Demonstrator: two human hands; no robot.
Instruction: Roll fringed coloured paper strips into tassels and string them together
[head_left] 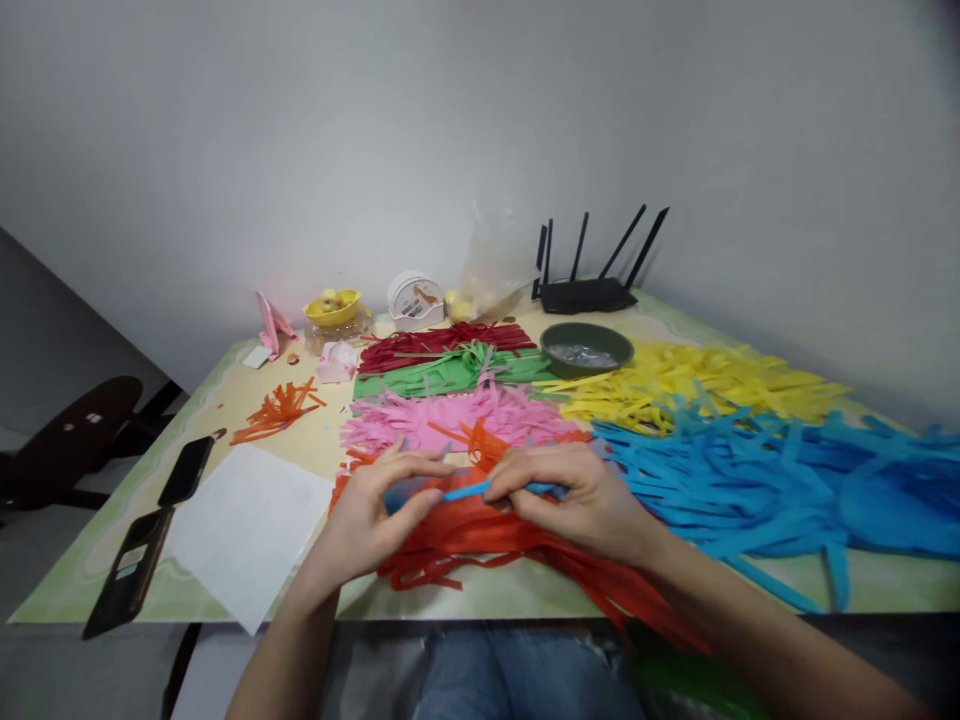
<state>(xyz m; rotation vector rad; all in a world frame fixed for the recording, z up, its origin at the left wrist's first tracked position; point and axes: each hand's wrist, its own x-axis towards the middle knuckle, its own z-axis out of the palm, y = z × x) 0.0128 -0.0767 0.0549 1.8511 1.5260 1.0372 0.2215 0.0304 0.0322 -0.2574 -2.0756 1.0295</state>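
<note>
A narrow blue strip (466, 491) is stretched between my two hands over the orange-red fringed paper (457, 530). My left hand (382, 500) pinches its left end between thumb and fingers, with a bluish bunch partly hidden behind the thumb. At the right, my right hand (566, 495) is closed on the strip, and a bit of blue shows past its fingers. Beyond the hands lies pink fringed paper (457, 415), then green (442, 372) and dark red (442, 345). Blue fringed paper (750, 480) spreads to the right, with yellow (720, 380) behind it.
A dark bowl (586, 350) and a black router (589, 295) stand at the back. Left are a white sheet (244, 530), two phones (186, 470) (131, 570) and an orange bundle (277, 410). A yellow dish (332, 310) sits near the wall.
</note>
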